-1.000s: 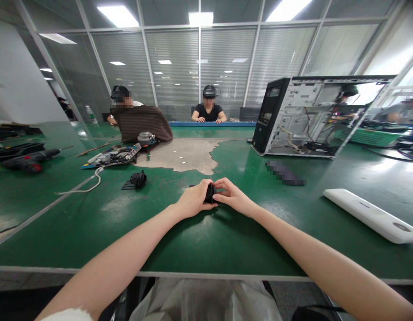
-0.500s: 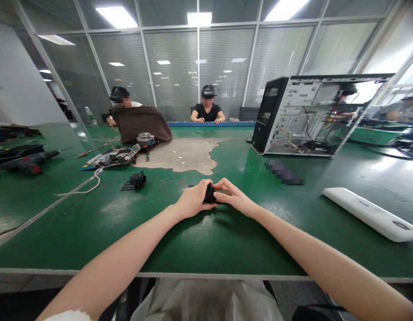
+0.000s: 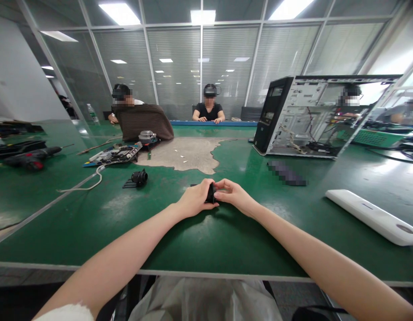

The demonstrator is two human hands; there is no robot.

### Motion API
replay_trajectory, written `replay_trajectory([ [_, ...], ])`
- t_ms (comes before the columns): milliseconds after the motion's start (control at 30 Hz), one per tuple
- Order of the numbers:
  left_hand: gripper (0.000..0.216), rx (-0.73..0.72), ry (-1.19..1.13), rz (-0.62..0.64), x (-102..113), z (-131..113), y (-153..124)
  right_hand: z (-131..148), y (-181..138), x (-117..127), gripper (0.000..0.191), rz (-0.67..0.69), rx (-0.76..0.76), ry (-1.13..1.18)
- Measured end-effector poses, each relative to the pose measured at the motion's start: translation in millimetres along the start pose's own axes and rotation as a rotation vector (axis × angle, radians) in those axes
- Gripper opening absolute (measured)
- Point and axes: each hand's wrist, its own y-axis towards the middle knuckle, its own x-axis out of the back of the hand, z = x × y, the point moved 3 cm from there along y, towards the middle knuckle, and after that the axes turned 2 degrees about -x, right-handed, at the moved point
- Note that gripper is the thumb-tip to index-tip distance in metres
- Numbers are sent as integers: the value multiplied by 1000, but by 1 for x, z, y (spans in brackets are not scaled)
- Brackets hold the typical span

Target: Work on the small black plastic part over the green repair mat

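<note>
A small black part, mostly hidden by fingers, is held just above the green tabletop in front of me. My left hand is closed around it from the left. The fingers and thumb of my right hand pinch its right side. Its exact kind does not show. To the left, a black cylindrical piece with a slotted base lies on the table, apart from both hands.
An open computer case stands at the right, with a long white device nearer me. Circuit boards and a power drill lie at the left. Behind a brown mesh panel sits a person; another sits opposite.
The view has shifted slightly. Both hands keep nearly the same place and grasp on the black part, which appears turned a little.
</note>
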Motion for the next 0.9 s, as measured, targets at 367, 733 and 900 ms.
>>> replay_trajectory([
  [367, 58, 11, -11, 17, 1, -1, -2, 8, -5, -8, 28, -48, 117, -147],
  [733, 57, 17, 3, 21, 1, 0, -1, 6, -7, -9, 21, -32, 168, -145],
  [900, 60, 6, -10, 22, 1, 0, -2, 9, -7, -9, 30, -2, 183, -167],
])
